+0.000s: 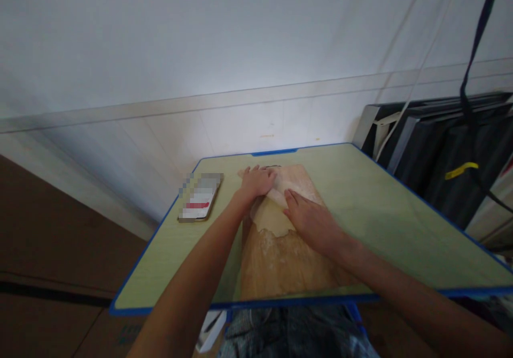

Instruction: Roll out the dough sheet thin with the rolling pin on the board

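A flattened sheet of pale dough (269, 220) with a ragged near edge lies on a wooden board (272, 272). Across the dough runs a light rolling pin (276, 197), dusted pale and mostly covered by my hands. My left hand (257, 180) presses on its far left end, fingers curved over the top. On the other end rests my right hand (310, 222), palm down, fingers closed together and pointing toward the left. What lies beneath both palms is hidden.
The board lies on a green table (385, 219) with a blue rim. A phone (200, 197) lies left of the board. Behind is a white wall (240, 133). Dark flat panels (436, 149) lean at the right, and a black strap (473, 64) hangs there.
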Tool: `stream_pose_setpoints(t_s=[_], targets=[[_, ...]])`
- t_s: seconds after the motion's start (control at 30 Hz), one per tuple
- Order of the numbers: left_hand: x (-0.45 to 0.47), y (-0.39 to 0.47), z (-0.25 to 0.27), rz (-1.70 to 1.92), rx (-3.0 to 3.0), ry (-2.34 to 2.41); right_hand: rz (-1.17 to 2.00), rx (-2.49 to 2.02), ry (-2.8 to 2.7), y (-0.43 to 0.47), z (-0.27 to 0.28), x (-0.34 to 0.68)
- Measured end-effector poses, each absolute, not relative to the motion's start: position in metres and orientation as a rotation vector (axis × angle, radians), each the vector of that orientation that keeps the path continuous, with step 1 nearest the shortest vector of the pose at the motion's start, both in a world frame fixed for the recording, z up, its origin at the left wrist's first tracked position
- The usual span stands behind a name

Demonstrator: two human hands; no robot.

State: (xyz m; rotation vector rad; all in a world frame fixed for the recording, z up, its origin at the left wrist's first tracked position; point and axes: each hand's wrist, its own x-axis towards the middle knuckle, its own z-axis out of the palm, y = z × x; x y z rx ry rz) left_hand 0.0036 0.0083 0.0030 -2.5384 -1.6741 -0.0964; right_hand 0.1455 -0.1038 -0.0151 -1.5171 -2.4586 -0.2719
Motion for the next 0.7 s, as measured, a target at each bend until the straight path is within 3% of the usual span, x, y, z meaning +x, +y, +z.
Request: stream_pose_setpoints(t_s=[0.17, 0.43, 0.7], targets=[[-0.003, 0.003, 0.005, -0.055, -2.572, -1.61, -0.242, -1.511, -2.472, -0.111, -0.012, 0.143], [-0.036, -0.022, 0.001, -0.049, -2.583, -1.719, -0.502, -1.33, -2.497, -0.131, -0.016, 0.119], [0.016, 0.006, 0.003, -0.231, -2.514, -1.793, -0.491, -1.452, -2.422, -0.13, -0.008, 0.137]])
